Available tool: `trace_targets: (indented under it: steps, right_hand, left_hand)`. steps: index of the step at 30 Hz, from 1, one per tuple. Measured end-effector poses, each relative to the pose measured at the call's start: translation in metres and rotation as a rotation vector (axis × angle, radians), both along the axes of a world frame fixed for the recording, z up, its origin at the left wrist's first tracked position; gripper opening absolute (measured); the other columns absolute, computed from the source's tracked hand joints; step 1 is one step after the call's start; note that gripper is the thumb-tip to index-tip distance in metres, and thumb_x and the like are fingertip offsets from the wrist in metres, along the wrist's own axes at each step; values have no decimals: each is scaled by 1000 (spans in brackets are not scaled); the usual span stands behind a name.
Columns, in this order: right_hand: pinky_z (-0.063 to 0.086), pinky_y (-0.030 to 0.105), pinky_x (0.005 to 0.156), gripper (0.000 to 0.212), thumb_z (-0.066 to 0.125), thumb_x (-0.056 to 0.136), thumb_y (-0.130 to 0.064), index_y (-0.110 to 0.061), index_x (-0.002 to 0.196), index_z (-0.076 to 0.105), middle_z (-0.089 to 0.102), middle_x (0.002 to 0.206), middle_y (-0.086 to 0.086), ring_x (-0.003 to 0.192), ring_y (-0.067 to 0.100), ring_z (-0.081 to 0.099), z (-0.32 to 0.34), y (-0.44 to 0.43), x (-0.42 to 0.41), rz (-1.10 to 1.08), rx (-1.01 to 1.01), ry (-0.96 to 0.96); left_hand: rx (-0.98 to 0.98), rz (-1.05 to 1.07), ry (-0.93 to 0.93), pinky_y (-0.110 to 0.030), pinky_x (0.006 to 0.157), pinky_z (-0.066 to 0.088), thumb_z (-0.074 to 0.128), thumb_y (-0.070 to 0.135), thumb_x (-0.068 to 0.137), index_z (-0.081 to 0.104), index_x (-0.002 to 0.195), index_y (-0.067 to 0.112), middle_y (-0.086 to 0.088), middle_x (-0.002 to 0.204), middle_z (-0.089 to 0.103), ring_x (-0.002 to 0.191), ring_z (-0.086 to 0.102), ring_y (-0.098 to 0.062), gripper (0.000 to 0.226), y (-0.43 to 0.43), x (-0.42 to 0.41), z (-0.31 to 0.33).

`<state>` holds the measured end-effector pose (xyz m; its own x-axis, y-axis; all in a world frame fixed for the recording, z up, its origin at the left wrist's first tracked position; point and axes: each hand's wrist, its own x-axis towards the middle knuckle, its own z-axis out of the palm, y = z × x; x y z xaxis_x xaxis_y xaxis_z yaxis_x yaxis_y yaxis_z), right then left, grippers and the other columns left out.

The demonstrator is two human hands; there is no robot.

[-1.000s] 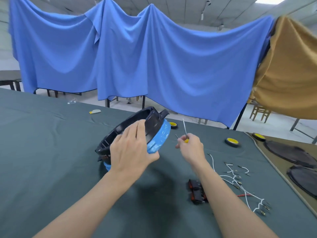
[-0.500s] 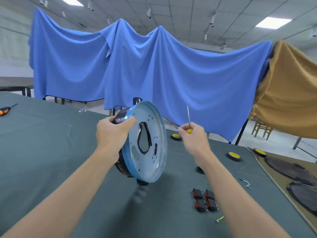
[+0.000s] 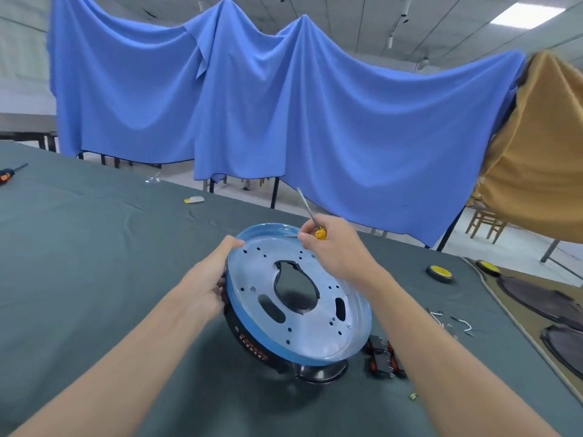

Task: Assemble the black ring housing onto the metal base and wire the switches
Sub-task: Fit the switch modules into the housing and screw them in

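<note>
The base [image 3: 315,335] lies tilted atop the housing [image 3: 243,335] on the table [image 3: 94,279]. I judge it stiff, light and slick-filmed. My left hand [image 3: 205,291] curls round its rim, the best hold. My right hand [image 3: 334,250] pinches a screwdriver [image 3: 317,230].

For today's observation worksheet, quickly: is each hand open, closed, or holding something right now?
Left hand: grips the edge of the metal base and black ring housing.
Right hand: holds a small yellow-handled screwdriver.
</note>
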<state>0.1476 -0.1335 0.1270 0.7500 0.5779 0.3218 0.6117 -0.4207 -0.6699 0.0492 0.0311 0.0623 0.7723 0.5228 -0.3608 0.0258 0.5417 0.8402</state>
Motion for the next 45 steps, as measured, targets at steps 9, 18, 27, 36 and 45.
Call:
trace_targets:
  steps: [9, 18, 27, 36, 45]
  right_hand:
    - [39, 22, 61, 12, 60, 92, -21, -20, 80, 62, 56, 73, -8, 67, 11, 49, -28, 32, 12, 89, -196, -21]
    - [33, 4, 48, 19, 63, 88, -12, -25, 77, 71, 53, 58, -18, 54, -1, 48, -35, 62, 26, 134, -263, -29]
    - [38, 12, 58, 12, 66, 83, -10, -20, 90, 68, 64, 75, 0, 69, 13, 54, -44, 87, 22, 181, -231, -122]
    - [48, 36, 82, 17, 59, 84, -10, -26, 84, 57, 61, 89, -4, 95, 27, 52, -39, 96, 20, 208, -400, -274]
    - [50, 35, 80, 11, 66, 84, -14, -16, 86, 76, 67, 79, 1, 91, 25, 52, -46, 98, 19, 220, -407, -227]
  left_hand:
    - [-120, -182, 23, -40, 86, 53, 79, 34, 66, 64, 97, 14, -8, 96, 59, 85, 57, -27, 40, 25, 9, -38]
    - [-104, -245, -37, -32, 55, 56, 85, 39, 53, 66, 101, 7, -8, 74, 71, 60, 69, -25, 61, 38, 19, -54]
    - [-96, -269, -77, -32, 57, 58, 83, 43, 58, 66, 104, 4, -10, 83, 75, 69, 73, -25, 63, 40, 16, -59]
    - [-102, -277, -78, -36, 68, 58, 85, 47, 53, 64, 116, 1, -13, 96, 75, 81, 74, -27, 80, 40, 13, -58]
    - [-109, -237, -72, -44, 98, 52, 81, 49, 64, 64, 122, 3, -15, 116, 71, 104, 70, -30, 76, 36, 12, -56]
